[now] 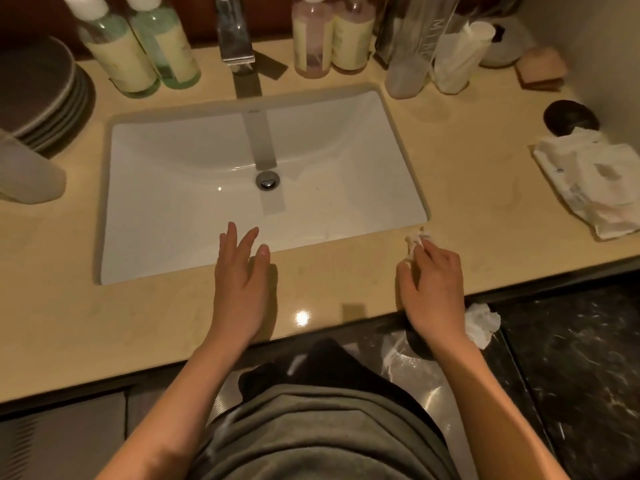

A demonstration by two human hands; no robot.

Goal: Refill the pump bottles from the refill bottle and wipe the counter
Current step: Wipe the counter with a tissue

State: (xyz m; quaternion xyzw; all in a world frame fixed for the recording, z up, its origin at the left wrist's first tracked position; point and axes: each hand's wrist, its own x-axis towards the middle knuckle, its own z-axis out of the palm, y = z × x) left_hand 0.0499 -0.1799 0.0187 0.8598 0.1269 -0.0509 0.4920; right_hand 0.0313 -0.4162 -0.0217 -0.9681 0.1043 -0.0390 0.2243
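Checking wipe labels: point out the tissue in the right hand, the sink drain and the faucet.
tissue (416,238), head view, exposed top of the white wad.
sink drain (266,180), head view, centre of the metal plug.
faucet (236,41), head view, middle of the spout.

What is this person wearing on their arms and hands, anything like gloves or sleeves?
Both the left hand and the right hand are bare: no gloves, and no rings, watch or bracelet show. The forearms are uncovered too, with no sleeve in view. The only clothing visible is a grey-green garment low in the frame.
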